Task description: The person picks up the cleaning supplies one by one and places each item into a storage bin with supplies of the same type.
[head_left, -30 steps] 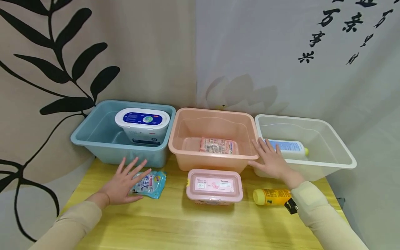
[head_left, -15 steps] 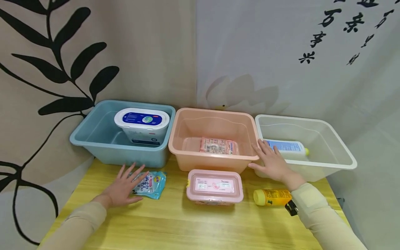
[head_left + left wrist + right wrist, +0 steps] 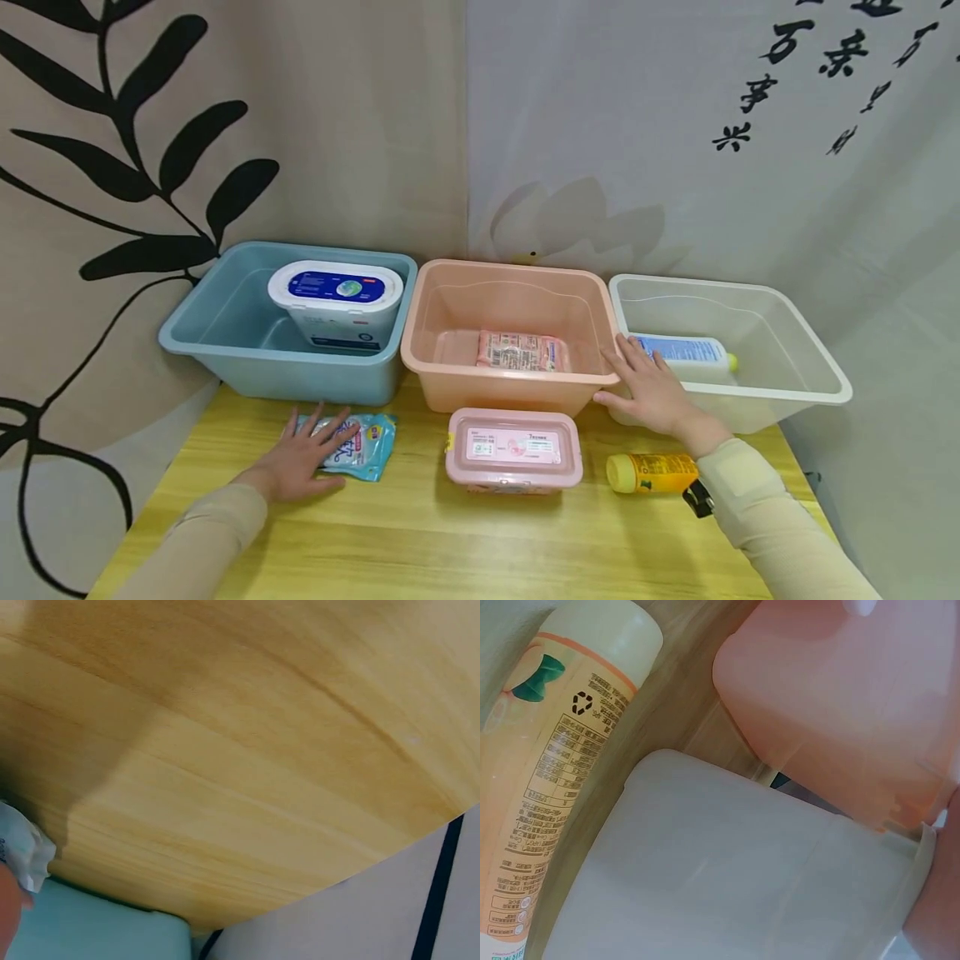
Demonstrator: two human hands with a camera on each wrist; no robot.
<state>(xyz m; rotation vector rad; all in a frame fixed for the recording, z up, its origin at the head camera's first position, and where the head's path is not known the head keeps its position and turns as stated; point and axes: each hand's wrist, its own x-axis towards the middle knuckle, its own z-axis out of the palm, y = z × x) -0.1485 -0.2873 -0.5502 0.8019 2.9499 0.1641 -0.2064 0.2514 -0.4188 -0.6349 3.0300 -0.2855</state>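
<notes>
My left hand (image 3: 303,458) lies with spread fingers over a blue soft wipes packet (image 3: 367,446) on the table, partly covering it. In the left wrist view only a white corner of the packet (image 3: 26,847) shows beside a fingertip. My right hand (image 3: 648,387) rests with straight fingers at the adjoining rims of the pink bin (image 3: 495,387) and the white bin (image 3: 787,396). Below that wrist a yellow bottle (image 3: 652,473) lies on its side; its printed label fills the left of the right wrist view. A pink lidded box (image 3: 514,450) stands between the hands.
A blue bin (image 3: 300,375) at the left holds a white lidded tub (image 3: 337,304). Inside the pink bin is a pink packet (image 3: 521,350), and in the white bin a white-and-blue bottle (image 3: 697,354). A curtain (image 3: 375,125) hangs behind the wooden table (image 3: 420,542).
My left hand has come down and slightly right, from above the blue wipes packet onto it. The right hand stays at the bin rims, and the view has shifted slightly.
</notes>
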